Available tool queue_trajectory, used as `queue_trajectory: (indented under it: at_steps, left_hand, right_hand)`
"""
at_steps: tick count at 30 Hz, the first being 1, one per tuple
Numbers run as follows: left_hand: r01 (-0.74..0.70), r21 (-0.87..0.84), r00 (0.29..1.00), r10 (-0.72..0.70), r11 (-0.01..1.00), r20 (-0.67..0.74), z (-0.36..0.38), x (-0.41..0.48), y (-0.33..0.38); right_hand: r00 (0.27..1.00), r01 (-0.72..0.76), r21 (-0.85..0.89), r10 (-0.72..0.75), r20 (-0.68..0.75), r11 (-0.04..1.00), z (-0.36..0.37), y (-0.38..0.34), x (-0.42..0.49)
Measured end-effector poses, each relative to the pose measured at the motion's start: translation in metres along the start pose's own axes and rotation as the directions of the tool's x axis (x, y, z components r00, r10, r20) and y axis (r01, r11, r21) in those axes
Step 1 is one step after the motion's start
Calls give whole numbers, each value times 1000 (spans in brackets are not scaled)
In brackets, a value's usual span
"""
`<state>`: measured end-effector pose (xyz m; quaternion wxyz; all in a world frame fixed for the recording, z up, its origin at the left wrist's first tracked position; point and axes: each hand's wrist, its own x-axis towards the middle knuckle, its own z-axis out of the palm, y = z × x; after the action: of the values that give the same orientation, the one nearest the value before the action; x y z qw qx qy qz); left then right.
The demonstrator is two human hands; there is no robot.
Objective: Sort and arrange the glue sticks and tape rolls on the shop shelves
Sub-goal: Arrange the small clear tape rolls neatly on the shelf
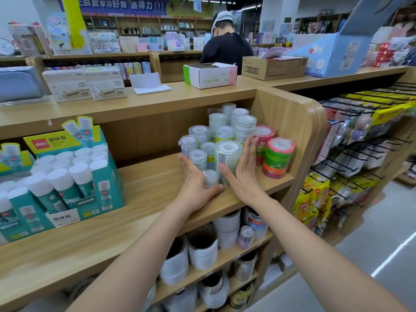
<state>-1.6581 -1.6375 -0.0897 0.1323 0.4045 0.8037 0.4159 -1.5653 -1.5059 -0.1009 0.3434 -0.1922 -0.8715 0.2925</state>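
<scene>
Left hand (195,183) and right hand (244,167) flat, fingers straight; we squeezed clear tape rolls (227,154) between palms. Glue sticks (67,176) sat well left of left hand. We thought soft, even push from both sides best, so tall stacks did not tip.

Clear tape rolls (227,154) stood upright in wrapped stacks of differing widths, crowded together near the right end of the wooden shelf (146,190). One small clear roll (210,178) sat at the front of the cluster. Two stacks of pink, green and orange tape (279,156) stood just beside them against the end wall. Well to the left, white-capped glue sticks (65,176) leaned back in an open teal display box (110,176).
</scene>
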Motion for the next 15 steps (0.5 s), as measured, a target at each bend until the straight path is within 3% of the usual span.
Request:
queue_trajectory:
  at_steps: [8, 15]
  left_hand:
    - [1, 17, 997, 1, 1000, -77, 4, -9, 10]
    - [21, 80, 961, 2, 997, -277, 19, -24, 25]
  right_hand:
    - [999, 11, 4, -11, -41, 1000, -7, -1, -2]
    - [934, 116, -159, -162, -319, 981, -39, 7, -19]
